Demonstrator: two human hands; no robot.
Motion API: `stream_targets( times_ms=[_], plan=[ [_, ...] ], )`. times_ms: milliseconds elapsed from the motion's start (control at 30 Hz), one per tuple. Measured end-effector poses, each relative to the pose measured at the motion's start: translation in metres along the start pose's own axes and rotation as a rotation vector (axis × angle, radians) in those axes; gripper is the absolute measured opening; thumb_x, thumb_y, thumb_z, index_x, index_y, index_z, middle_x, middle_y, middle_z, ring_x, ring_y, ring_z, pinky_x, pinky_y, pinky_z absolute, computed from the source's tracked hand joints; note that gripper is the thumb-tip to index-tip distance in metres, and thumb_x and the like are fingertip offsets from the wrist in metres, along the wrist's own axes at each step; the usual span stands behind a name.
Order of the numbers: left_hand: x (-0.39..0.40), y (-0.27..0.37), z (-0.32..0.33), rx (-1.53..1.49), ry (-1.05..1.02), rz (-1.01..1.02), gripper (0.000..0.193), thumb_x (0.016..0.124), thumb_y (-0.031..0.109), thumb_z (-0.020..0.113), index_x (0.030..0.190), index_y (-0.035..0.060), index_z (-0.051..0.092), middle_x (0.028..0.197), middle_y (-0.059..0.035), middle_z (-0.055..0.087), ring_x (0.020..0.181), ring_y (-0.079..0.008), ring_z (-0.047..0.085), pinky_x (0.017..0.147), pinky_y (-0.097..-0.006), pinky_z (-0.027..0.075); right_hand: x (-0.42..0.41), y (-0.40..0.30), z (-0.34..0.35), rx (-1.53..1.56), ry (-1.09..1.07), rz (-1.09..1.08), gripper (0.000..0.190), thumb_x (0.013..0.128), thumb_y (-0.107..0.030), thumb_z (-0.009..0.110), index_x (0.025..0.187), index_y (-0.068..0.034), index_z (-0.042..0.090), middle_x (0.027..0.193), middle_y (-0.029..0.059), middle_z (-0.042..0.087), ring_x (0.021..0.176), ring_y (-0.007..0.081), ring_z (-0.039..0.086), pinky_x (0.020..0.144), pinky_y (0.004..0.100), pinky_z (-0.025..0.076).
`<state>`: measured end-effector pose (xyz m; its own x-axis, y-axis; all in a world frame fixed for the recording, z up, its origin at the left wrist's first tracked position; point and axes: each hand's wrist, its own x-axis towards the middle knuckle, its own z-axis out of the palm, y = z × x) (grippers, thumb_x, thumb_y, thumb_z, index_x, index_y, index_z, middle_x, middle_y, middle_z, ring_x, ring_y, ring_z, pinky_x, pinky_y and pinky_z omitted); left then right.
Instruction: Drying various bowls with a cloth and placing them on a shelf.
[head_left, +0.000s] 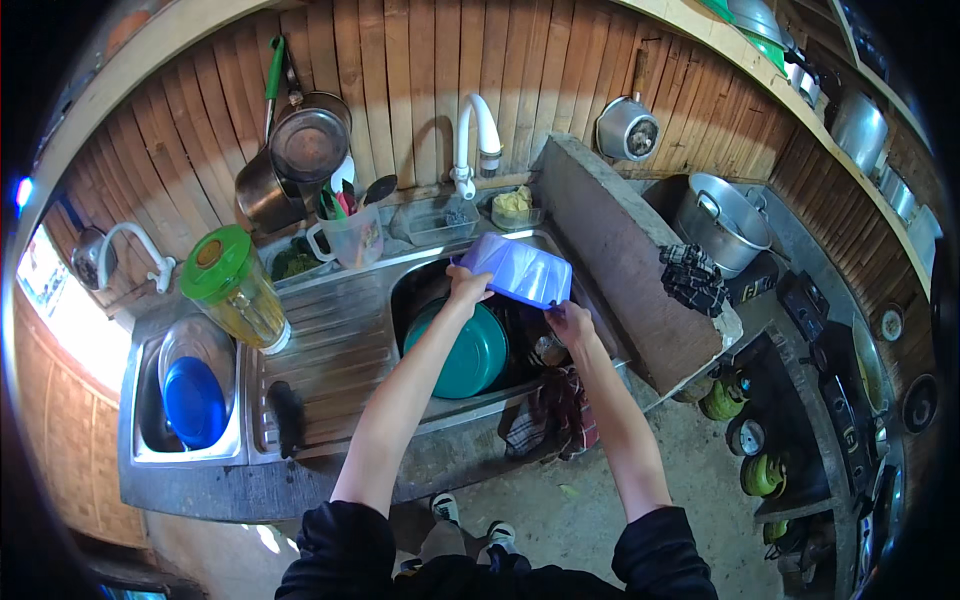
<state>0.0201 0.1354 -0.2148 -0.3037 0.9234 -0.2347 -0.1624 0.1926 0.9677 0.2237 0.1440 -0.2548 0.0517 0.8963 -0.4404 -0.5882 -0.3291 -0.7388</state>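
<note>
Both hands hold a translucent purple plastic container (517, 270), tilted above the right basin of a stainless steel sink (322, 330). My left hand (469, 286) grips its left end, and my right hand (568, 322) grips the lower right corner. Beneath my left forearm, a teal plastic basin (472, 356) sits in the sink, with dark items beside it that are hard to make out. The white faucet (465, 142) curves over from behind the container. A checked cloth (559, 416) hangs at the sink's front edge, below my right hand.
A blender jar with a green lid (217, 259) stands on the drainboard. A blue plastic bowl (193, 401) lies in the left basin. Behind are a plastic pitcher of utensils (352, 236) and small containers. A concrete partition (622, 262) rises at right, near a large aluminium pot (724, 225).
</note>
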Motion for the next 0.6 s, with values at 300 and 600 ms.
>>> stream_targets(
  times_ms=[300, 600],
  plan=[
    [-0.134, 0.016, -0.034, -0.852, -0.166, 0.01, 0.034, 0.095, 0.025, 0.041, 0.115, -0.0016, 0.046, 0.117, -0.0141, 0.054, 0.106, -0.0242, 0.054, 0.094, -0.0391, 0.043, -0.164, -0.015, -0.012, -0.125, -0.212, -0.29, 0.039, 0.086, -0.001, 0.051, 0.123, 0.001, 0.039, 0.099, 0.0119, 0.056, 0.085, 0.018, 0.057, 0.078, 0.0296, 0.048],
    [-0.221, 0.013, -0.084, -0.789, 0.201, 0.434, 0.052, 0.096, 0.04, 0.036, 0.127, -0.0012, 0.037, 0.128, -0.0132, 0.047, 0.118, -0.0238, 0.046, 0.1, -0.0364, 0.036, -0.202, 0.029, -0.087, -1.622, -0.14, -1.053, 0.068, 0.074, -0.044, 0.067, 0.131, -0.019, 0.04, 0.128, 0.0188, 0.036, 0.118, 0.0405, 0.031, 0.095, 0.055, 0.028]
  ],
)
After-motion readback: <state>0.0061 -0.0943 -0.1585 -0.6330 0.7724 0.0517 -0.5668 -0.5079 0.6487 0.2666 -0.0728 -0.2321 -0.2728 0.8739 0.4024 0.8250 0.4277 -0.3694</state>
